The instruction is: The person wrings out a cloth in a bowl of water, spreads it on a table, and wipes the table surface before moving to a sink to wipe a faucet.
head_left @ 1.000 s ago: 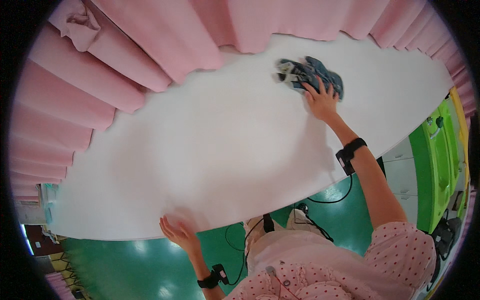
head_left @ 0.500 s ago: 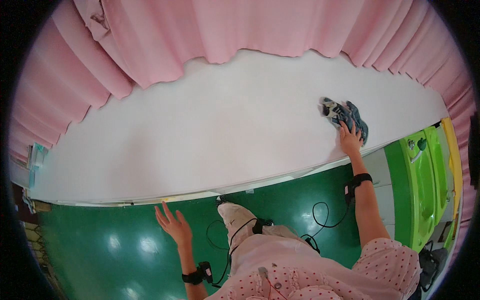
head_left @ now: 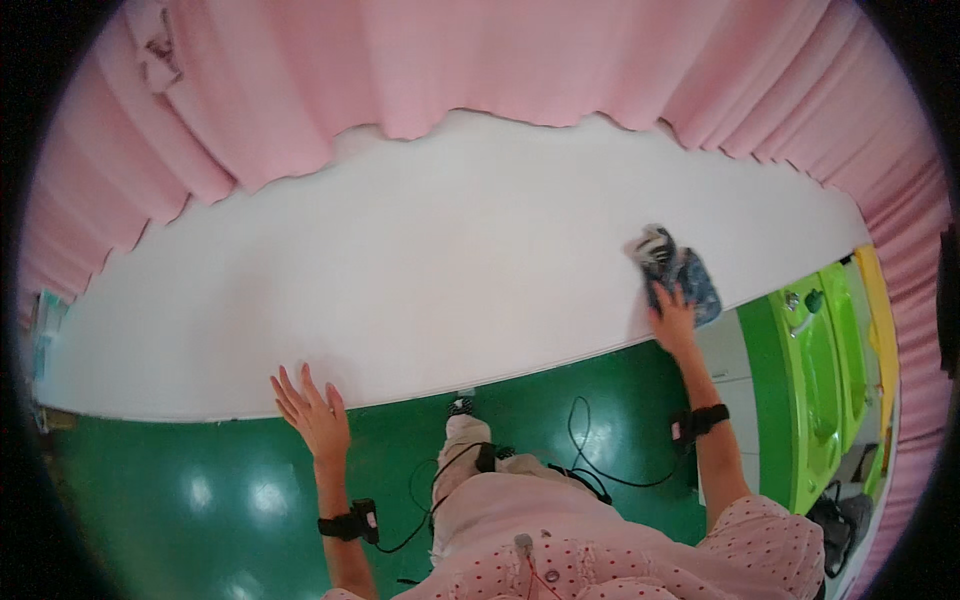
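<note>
A crumpled dark blue cloth with a black-and-white patterned part (head_left: 697,282) lies on the right part of the long white tabletop (head_left: 450,260). My right hand (head_left: 674,320) rests on the cloth's near left side, close to the front edge, fingers spread and lying over it. Well to the left, my left hand (head_left: 316,412) is open at the table's front edge, its fingers stretched apart with nothing in them. Whether it touches the surface I cannot tell.
A pink curtain (head_left: 500,60) hangs along the table's far side. At the right stand a bright green sink unit (head_left: 822,400) with a tap (head_left: 806,318) and a yellow strip (head_left: 872,310). Black cables (head_left: 625,483) loop beside my legs above the green floor (head_left: 235,490).
My right hand and the cloth have shifted nearer and slightly left in the picture, and the cloth's folds differ. My left hand has come up to the table edge. The view has shifted too.
</note>
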Demonstrator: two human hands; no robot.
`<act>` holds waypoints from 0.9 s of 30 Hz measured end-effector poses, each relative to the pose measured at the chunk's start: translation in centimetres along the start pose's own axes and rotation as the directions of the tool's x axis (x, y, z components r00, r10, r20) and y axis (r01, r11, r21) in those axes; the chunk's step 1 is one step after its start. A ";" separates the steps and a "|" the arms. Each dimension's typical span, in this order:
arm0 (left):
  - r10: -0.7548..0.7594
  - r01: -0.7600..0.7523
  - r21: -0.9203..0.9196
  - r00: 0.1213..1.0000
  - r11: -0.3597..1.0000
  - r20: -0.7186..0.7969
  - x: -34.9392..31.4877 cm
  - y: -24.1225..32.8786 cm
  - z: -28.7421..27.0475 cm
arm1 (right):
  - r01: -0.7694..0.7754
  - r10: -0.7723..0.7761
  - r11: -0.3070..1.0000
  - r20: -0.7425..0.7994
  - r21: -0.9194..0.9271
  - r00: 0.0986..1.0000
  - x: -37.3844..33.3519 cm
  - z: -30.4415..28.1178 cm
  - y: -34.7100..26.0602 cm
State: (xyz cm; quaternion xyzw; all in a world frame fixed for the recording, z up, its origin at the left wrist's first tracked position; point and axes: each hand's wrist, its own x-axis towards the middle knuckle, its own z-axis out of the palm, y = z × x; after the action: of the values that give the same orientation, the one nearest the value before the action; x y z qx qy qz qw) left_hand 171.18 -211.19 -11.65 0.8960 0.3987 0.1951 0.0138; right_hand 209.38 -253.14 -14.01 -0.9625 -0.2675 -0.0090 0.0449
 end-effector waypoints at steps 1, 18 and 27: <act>0.067 -0.067 0.010 0.998 0.998 -0.008 0.8 -0.6 0.0 | 0.011 -0.011 1.000 0.026 0.029 1.000 -0.8 -1.2 -3.6; 0.027 -0.015 -0.105 0.993 0.994 0.117 2.8 1.1 1.5 | 0.927 -0.963 0.266 0.041 0.263 0.265 12.3 0.8 -44.7; 0.008 0.002 -0.075 0.991 0.997 0.136 2.3 0.8 0.8 | 0.884 -0.916 0.395 0.030 0.251 0.401 24.1 2.5 -46.6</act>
State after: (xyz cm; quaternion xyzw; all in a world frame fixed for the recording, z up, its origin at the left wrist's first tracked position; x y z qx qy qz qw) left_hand 173.45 -209.97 -11.48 0.9066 0.3880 0.1484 0.0745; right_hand 205.94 -200.79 -11.71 -0.6517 -0.7477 0.0729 0.1047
